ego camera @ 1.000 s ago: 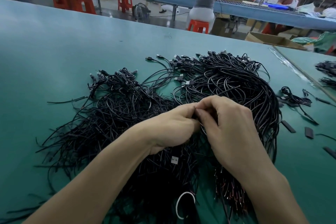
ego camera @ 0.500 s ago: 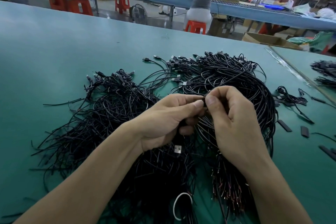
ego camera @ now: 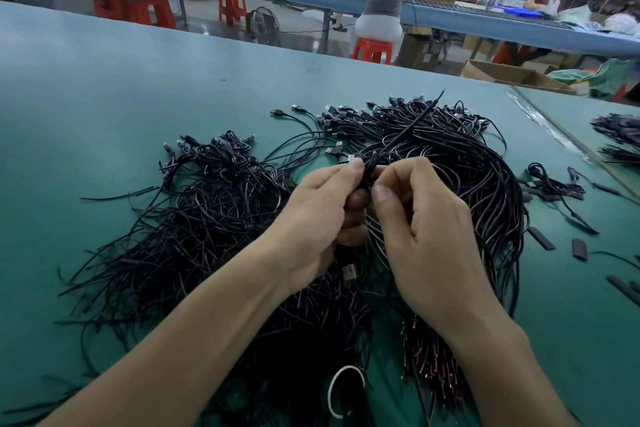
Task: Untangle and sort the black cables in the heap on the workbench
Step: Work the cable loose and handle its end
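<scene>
Cable (ego camera: 412, 124) pinched between left hand (ego camera: 311, 222) and right hand (ego camera: 429, 239) fingers, its middle hidden behind them.

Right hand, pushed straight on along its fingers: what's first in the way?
The looped black cable that the right hand pinches, then at once the left hand gripping the same cable. No gap shows between them, though depth is hard to judge.

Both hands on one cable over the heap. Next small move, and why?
Probably: right hand draws the cable up out of the heap while left hand holds the bunched part. Its free end sticks up loose, so it looks ready to come free.
</scene>
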Motion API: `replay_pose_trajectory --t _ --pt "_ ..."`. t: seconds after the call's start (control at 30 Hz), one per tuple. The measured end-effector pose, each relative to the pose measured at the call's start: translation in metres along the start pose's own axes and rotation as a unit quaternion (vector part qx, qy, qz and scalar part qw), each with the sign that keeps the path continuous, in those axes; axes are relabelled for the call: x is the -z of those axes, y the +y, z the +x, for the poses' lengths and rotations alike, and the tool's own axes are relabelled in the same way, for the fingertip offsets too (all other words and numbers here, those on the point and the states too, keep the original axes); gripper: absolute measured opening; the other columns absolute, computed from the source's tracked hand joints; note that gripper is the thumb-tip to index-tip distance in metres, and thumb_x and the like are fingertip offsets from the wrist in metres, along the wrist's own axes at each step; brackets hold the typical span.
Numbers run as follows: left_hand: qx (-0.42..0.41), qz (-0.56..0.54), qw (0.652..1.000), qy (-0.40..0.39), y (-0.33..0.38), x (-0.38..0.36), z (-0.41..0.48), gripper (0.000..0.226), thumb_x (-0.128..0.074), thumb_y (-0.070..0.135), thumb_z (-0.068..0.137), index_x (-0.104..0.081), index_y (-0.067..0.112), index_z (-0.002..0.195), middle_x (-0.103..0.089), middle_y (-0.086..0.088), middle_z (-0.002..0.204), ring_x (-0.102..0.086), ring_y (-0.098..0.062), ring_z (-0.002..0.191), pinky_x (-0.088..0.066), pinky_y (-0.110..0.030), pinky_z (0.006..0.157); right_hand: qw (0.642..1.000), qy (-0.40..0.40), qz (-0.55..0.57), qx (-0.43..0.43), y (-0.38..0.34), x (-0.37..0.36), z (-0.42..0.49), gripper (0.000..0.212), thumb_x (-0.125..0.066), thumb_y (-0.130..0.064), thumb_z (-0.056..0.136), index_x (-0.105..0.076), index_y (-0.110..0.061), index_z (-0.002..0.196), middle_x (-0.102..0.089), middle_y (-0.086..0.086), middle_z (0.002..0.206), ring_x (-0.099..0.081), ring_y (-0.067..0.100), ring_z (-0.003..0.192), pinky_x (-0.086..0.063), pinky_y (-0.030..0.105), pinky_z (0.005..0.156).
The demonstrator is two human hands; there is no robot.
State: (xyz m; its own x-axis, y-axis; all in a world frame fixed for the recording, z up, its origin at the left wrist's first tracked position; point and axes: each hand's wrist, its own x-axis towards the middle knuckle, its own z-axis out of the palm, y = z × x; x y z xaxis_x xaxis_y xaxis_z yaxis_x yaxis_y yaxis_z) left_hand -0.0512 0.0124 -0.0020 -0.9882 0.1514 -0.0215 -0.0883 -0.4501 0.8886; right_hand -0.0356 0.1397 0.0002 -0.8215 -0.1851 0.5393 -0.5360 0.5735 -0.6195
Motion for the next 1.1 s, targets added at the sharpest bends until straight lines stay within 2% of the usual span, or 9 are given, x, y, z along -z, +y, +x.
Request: replay_pose_trajectory --t 0.2,0.33,0.53,0.63,0.83,0.9,0.97,1.03,1.1 --pt "-0.02 0.005 1.0 0.012 0.0 0.0 0.0 0.053 -0.044 0.023 0.106 -0.07 0.02 0.06 -0.056 0.002 0.058 -0.041 -0.004 0.045 -0.029 -0.014 0.036 0.998 0.002 -0.049 0.046 0.004 0.002 -0.001 0.024 -0.068 -0.02 0.094 -0.064 -0.027 0.116 -0.063 -0.015 0.101 -0.058 -0.004 0.092 -0.043 0.006 0.078" --pt "0.012 0.022 1.0 0.018 -0.002 -0.001 -0.001 0.051 -0.044 0.023 0.106 -0.066 0.019 0.06 -0.042 0.004 0.054 -0.03 -0.005 0.045 -0.024 -0.014 0.038 0.994 0.033 -0.068 0.08 0.01 0.009 0.002 0.017 -0.076 -0.015 0.088 -0.075 -0.018 0.105 -0.067 -0.006 0.093 -0.059 -0.002 0.085 -0.04 0.003 0.076" --pt "0.021 0.111 0.994 0.012 -0.002 -0.004 -0.005 0.037 -0.039 0.025 0.108 -0.046 0.016 0.073 -0.032 0.005 0.056 -0.025 -0.005 0.044 -0.027 -0.015 0.037 0.994 0.034 -0.086 0.064 0.011 0.011 0.001 0.006 -0.069 -0.015 0.091 -0.072 -0.017 0.096 -0.06 -0.007 0.091 -0.054 0.002 0.081 -0.041 0.007 0.075" --pt "0.002 0.147 0.989 0.021 -0.006 -0.005 -0.005 0.034 -0.039 0.028 0.108 -0.047 0.018 0.076 -0.035 0.005 0.06 -0.03 -0.004 0.046 -0.031 -0.015 0.04 0.994 0.044 -0.096 0.035 0.01 0.003 0.0 0.006 -0.06 -0.019 0.095 -0.067 -0.018 0.095 -0.054 -0.008 0.093 -0.05 0.004 0.082 -0.044 0.016 0.074" --pt "-0.025 0.11 0.991 0.073 -0.015 -0.008 -0.004 0.029 -0.048 0.045 0.093 -0.056 0.029 0.07 -0.05 0.009 0.063 -0.045 -0.009 0.059 -0.039 -0.029 0.057 0.995 0.092 -0.002 -0.025 0.0 -0.013 -0.006 0.012 -0.061 -0.013 0.097 -0.065 -0.022 0.091 -0.059 -0.009 0.09 -0.057 0.002 0.077 -0.044 0.01 0.067" --pt "-0.057 0.078 0.99 0.1 -0.013 -0.012 -0.006 0.031 -0.049 0.051 0.086 -0.072 0.031 0.089 -0.071 0.0 0.09 -0.066 -0.02 0.084 -0.051 -0.042 0.075 0.986 0.076 0.126 -0.083 -0.006 -0.017 -0.006 0.014 -0.061 -0.013 0.098 -0.065 -0.021 0.087 -0.065 -0.008 0.079 -0.06 0.004 0.064 -0.045 0.013 0.057" --pt "-0.065 0.039 0.989 0.131 -0.01 -0.013 -0.009 0.056 -0.051 0.06 0.084 -0.066 0.018 0.119 -0.062 -0.018 0.126 -0.057 -0.037 0.12 -0.045 -0.055 0.1 0.967 0.044 0.214 -0.131 -0.011 -0.017 -0.004 0.015 -0.061 -0.015 0.098 -0.067 -0.019 0.085 -0.067 -0.008 0.07 -0.059 0.002 0.059 -0.047 0.017 0.055" --pt "-0.093 0.026 0.986 0.134 -0.009 -0.009 -0.009 0.041 -0.052 0.061 0.085 -0.072 0.025 0.086 -0.066 -0.009 0.092 -0.064 -0.024 0.092 -0.047 -0.043 0.092 0.955 0.012 0.253 -0.155 -0.014 -0.016 -0.003 0.016 -0.062 -0.015 0.097 -0.069 -0.016 0.082 -0.067 -0.01 0.069 -0.059 0.002 0.064 -0.048 0.017 0.06" --pt "-0.103 -0.017 0.989 0.108 -0.004 -0.007 -0.009 0.037 -0.058 0.051 0.087 -0.059 0.025 0.061 -0.049 0.006 0.067 -0.047 -0.009 0.062 -0.041 -0.029 0.073 0.93 -0.032 0.316 -0.184 -0.018 -0.015 -0.004 0.018 -0.062 -0.012 0.096 -0.07 -0.01 0.08 -0.067 -0.008 0.071 -0.06 0.003 0.068 -0.049 0.016 0.064"
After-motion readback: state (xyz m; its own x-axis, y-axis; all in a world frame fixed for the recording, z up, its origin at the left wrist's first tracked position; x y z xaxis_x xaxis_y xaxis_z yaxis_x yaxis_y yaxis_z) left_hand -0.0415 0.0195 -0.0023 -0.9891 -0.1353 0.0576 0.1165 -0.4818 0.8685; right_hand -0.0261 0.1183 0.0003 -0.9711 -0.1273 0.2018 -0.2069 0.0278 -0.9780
